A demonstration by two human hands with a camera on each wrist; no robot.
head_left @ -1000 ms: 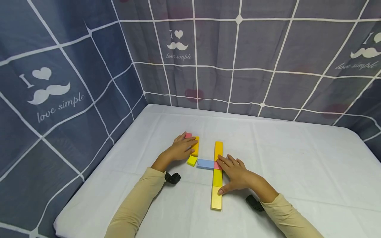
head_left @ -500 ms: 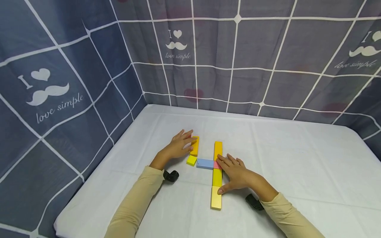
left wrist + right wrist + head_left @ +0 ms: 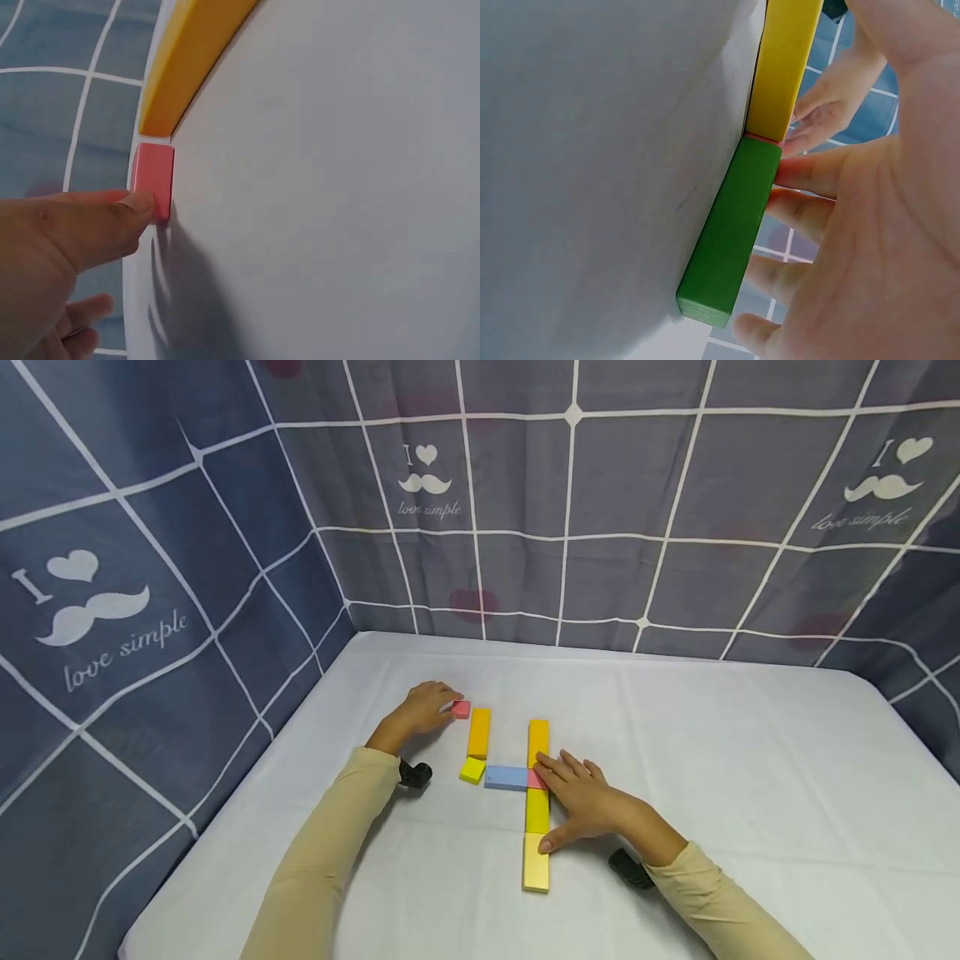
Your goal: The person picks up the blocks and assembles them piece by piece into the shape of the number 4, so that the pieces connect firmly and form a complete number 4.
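My left hand (image 3: 418,708) pinches a small pink block (image 3: 155,172) between thumb and finger, at the table's far left. Beside that block lies an orange block (image 3: 479,732), with a small yellow block (image 3: 472,771) at its near end. My right hand (image 3: 588,803) rests with spread fingers along a straight row of blocks. That row holds an orange block (image 3: 537,742), a pink piece under the fingertips, a yellow block (image 3: 537,810) and a pale gold block (image 3: 536,864). A blue block (image 3: 506,777) sticks out leftward; a green block (image 3: 731,225), hidden in the head view, shows beside the right fingers.
A white cloth (image 3: 697,777) covers the table. Grey-blue checked curtains (image 3: 525,527) stand along its back and left sides. Black wrist cameras (image 3: 415,774) sit at both wrists, below tan sleeves (image 3: 315,860).
My left hand has drawn back leftward off the orange block, uncovering it, and now pinches the small pink block. The right hand stays at the row. The head view has shifted slightly.
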